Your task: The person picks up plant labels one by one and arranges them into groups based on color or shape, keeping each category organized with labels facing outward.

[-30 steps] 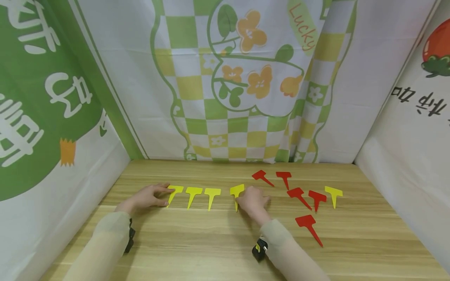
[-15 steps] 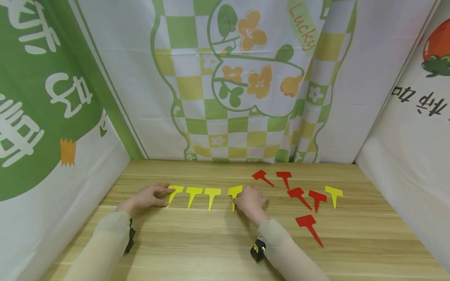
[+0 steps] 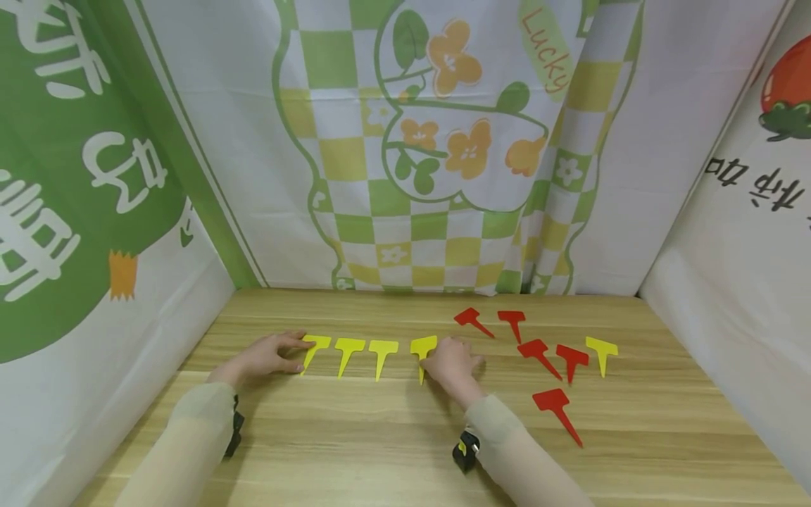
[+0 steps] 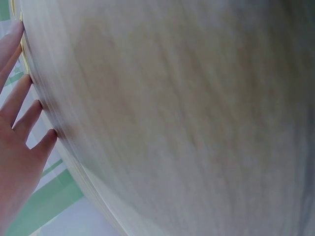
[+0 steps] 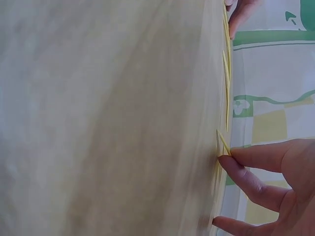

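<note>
- Head view: right hand (image 3: 453, 364) pinching a yellow tag (image 3: 423, 346), probably adding it to the row (image 3: 349, 344).
- Left hand (image 3: 265, 353) relaxed, touching the end tag (image 3: 319, 341).
- Next likely needs: lay it flat, aligned.

Soft light casts faint shadows; the tabletop (image 4: 187, 123) blurs in wrist views.

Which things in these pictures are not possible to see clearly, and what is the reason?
- Head: part of the held yellow marker, behind the right hand.
- Head: a corner of the leftmost yellow marker, under the left hand.
- Left wrist: part of that hand, cut off by the left edge.
- Right wrist: the markers' T shapes, seen nearly edge-on.
</note>
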Demonstrator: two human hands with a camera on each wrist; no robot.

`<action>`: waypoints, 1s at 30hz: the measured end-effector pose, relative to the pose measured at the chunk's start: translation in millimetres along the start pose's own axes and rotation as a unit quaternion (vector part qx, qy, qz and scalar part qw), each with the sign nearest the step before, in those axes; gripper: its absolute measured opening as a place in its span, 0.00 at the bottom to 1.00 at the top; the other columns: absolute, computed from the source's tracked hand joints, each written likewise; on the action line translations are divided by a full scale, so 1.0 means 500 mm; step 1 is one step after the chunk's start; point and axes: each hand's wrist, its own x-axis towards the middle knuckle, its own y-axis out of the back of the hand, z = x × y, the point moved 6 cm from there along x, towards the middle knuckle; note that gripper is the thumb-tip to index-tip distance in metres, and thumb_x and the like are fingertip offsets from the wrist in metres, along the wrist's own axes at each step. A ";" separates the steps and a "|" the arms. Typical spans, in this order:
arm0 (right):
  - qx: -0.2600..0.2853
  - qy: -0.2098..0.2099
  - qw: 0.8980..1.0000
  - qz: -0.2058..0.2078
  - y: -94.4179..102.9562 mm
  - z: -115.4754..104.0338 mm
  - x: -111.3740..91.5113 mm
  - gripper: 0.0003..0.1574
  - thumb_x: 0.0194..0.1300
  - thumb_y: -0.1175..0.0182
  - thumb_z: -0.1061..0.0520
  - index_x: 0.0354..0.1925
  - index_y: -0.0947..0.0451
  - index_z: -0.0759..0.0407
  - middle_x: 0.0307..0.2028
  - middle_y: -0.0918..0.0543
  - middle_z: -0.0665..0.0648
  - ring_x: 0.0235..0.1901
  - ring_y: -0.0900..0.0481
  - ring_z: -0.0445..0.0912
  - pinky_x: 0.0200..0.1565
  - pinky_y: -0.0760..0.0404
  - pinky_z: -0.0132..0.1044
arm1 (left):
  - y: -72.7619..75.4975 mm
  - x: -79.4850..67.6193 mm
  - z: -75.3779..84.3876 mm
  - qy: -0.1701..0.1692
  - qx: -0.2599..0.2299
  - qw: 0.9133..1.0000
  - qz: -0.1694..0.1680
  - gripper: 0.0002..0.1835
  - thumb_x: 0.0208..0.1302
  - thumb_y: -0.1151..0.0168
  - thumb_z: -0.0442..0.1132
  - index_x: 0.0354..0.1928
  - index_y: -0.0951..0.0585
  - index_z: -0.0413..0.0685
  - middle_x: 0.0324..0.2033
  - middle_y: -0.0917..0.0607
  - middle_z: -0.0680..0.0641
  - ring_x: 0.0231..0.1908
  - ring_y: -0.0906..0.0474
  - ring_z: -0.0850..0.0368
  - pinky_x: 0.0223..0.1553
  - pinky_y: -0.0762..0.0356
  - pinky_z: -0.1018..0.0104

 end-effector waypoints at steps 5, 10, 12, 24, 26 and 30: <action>-0.012 0.002 1.000 -0.003 -0.001 -0.001 0.000 0.23 0.47 0.30 0.41 0.24 0.23 0.57 0.37 0.20 0.58 0.48 0.26 0.57 0.52 0.37 0.68 | -0.003 0.002 -0.009 0.013 -0.003 1.000 -0.003 0.30 0.59 0.34 0.46 0.63 0.27 0.45 0.71 0.45 0.35 0.70 0.58 0.30 0.64 0.60 0.29; -0.020 0.004 1.000 -0.007 -0.002 -0.006 0.000 0.26 0.47 0.30 0.39 0.31 0.20 0.59 0.42 0.19 0.60 0.51 0.26 0.58 0.53 0.37 0.69 | -0.006 0.002 -0.012 0.016 -0.005 1.000 -0.003 0.30 0.59 0.34 0.46 0.63 0.27 0.45 0.71 0.45 0.36 0.71 0.59 0.30 0.65 0.60 0.29; -0.024 0.004 1.000 -0.009 -0.004 -0.008 0.000 0.27 0.47 0.30 0.38 0.32 0.20 0.59 0.44 0.19 0.61 0.52 0.26 0.58 0.53 0.37 0.69 | -0.006 0.002 -0.011 0.015 -0.006 1.000 -0.003 0.30 0.59 0.34 0.46 0.62 0.27 0.44 0.71 0.45 0.35 0.71 0.59 0.30 0.65 0.60 0.29; -0.021 0.002 1.000 -0.007 -0.007 -0.016 0.003 0.29 0.46 0.29 0.37 0.36 0.19 0.59 0.48 0.20 0.61 0.56 0.29 0.58 0.56 0.39 0.69 | -0.004 0.006 -0.012 0.011 -0.007 1.000 -0.001 0.30 0.59 0.34 0.45 0.63 0.27 0.43 0.71 0.45 0.35 0.70 0.58 0.30 0.65 0.60 0.29; -0.020 0.002 1.000 -0.007 -0.007 -0.017 0.004 0.29 0.46 0.29 0.37 0.36 0.19 0.59 0.49 0.20 0.61 0.56 0.29 0.59 0.56 0.40 0.69 | -0.003 0.006 -0.012 0.011 -0.007 1.000 -0.001 0.30 0.59 0.34 0.46 0.63 0.27 0.44 0.71 0.45 0.35 0.70 0.58 0.30 0.64 0.60 0.29; -0.024 0.005 1.000 -0.006 -0.008 -0.019 0.003 0.30 0.46 0.29 0.37 0.36 0.19 0.59 0.49 0.20 0.62 0.56 0.29 0.59 0.56 0.40 0.70 | -0.002 0.005 -0.011 0.008 -0.005 1.000 -0.001 0.30 0.59 0.34 0.46 0.63 0.27 0.44 0.71 0.45 0.35 0.70 0.58 0.29 0.64 0.59 0.29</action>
